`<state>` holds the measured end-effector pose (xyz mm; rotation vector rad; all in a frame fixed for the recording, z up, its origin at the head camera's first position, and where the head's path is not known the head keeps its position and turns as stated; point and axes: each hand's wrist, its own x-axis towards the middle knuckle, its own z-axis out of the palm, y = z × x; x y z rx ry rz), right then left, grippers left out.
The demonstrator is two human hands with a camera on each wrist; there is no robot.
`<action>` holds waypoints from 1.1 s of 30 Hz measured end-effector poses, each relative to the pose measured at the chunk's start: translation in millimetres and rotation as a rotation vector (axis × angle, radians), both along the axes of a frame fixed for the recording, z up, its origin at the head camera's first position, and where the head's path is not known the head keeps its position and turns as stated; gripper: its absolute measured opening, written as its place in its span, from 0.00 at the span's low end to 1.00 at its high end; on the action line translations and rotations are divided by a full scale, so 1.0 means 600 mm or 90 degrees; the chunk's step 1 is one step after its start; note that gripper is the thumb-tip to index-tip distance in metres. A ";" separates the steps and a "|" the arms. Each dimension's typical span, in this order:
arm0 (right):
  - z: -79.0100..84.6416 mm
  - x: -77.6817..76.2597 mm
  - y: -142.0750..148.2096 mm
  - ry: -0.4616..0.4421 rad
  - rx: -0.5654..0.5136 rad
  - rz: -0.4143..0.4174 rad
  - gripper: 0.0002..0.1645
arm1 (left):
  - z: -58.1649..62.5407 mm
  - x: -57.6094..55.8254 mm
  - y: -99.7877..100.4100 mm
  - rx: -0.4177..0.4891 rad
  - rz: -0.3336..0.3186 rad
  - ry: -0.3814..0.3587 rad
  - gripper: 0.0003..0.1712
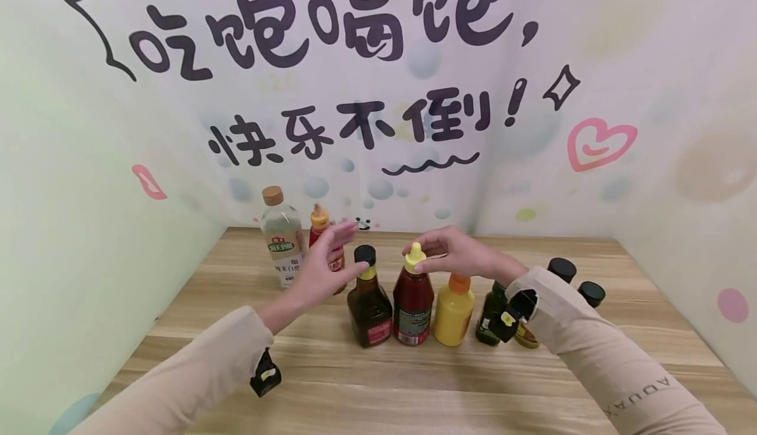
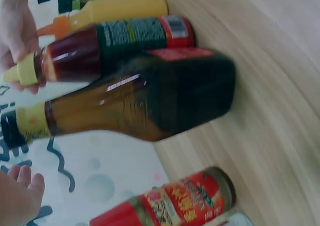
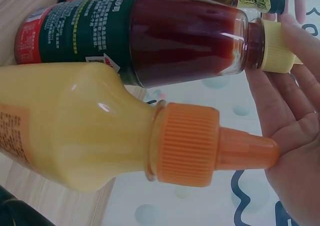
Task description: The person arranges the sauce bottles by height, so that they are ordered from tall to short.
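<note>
My right hand [image 1: 461, 253] grips a dark red sauce bottle [image 3: 187, 36] by its yellow pointed cap [image 1: 416, 259], thumb on the near side and fingers behind. The bottle stands upright on the table. Next to it on the left is a brown sauce bottle [image 1: 369, 307] with a black cap. My left hand [image 1: 317, 265] is spread behind and left of that bottle, its thumb beside the neck and its fingers straight; the left wrist view shows a gap between hand and cap. A yellow squeeze bottle [image 3: 95, 126] with an orange nozzle stands right of the red one, under my right wrist.
A clear bottle [image 1: 282, 241] with a brown cap and a red bottle [image 1: 320, 219] with an orange cap stand at the back left. A dark green bottle [image 1: 489, 317] and other black-capped bottles [image 1: 562, 269] stand on the right, partly behind my sleeve. A printed cloth [image 1: 367, 119] hangs behind the wooden table [image 1: 355, 395].
</note>
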<state>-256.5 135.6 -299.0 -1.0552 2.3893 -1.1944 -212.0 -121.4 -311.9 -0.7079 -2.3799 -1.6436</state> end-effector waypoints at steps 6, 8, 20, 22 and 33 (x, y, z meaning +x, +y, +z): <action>-0.001 -0.001 -0.001 -0.009 -0.005 0.001 0.21 | -0.017 0.001 0.014 0.009 -0.021 -0.013 0.35; -0.001 -0.001 -0.001 -0.009 -0.008 0.003 0.21 | -0.023 0.000 0.017 0.009 -0.022 -0.012 0.35; 0.001 0.002 -0.002 -0.007 -0.004 -0.004 0.21 | -0.062 -0.003 0.033 0.025 0.011 -0.087 0.29; 0.001 0.002 -0.003 -0.003 -0.006 0.001 0.21 | -0.068 -0.004 0.033 0.029 0.008 -0.082 0.28; 0.002 0.000 -0.003 0.010 -0.004 0.015 0.22 | -0.079 -0.009 0.032 0.078 0.018 -0.102 0.22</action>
